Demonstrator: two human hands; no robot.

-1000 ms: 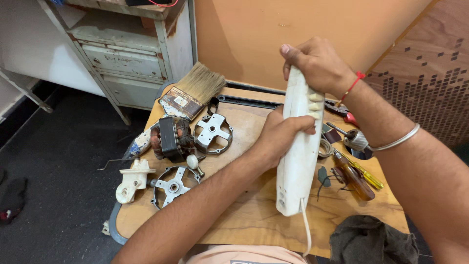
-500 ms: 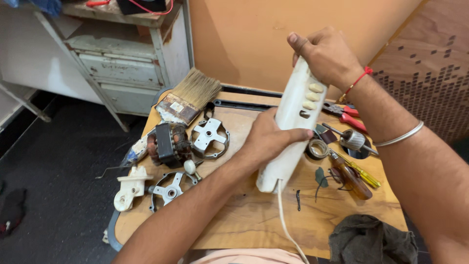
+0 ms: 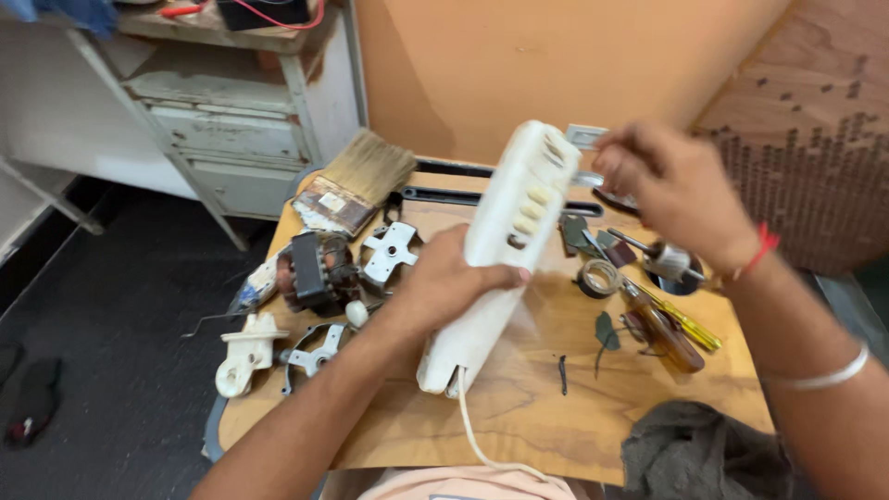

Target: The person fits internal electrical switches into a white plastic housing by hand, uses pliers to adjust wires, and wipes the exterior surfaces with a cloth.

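Left hand (image 3: 444,282): fingers clamped round the middle of a long white casing (image 3: 495,255), holding it tilted above the table (image 3: 519,407).
White casing: lower end just over the wood, a white cord (image 3: 472,435) trailing from it toward the person; upper end near the right hand.
Right hand (image 3: 676,190): fingers pinched together on a small metal piece (image 3: 585,137) at the top end of the casing; blurred.
Left of the casing: paintbrush (image 3: 356,181), dark motor core (image 3: 315,268), metal brackets (image 3: 389,252), small white plastic part (image 3: 243,350).
Right of the casing: screwdrivers (image 3: 662,324), wire coil (image 3: 602,276).
Near edge: grey cloth (image 3: 699,458).
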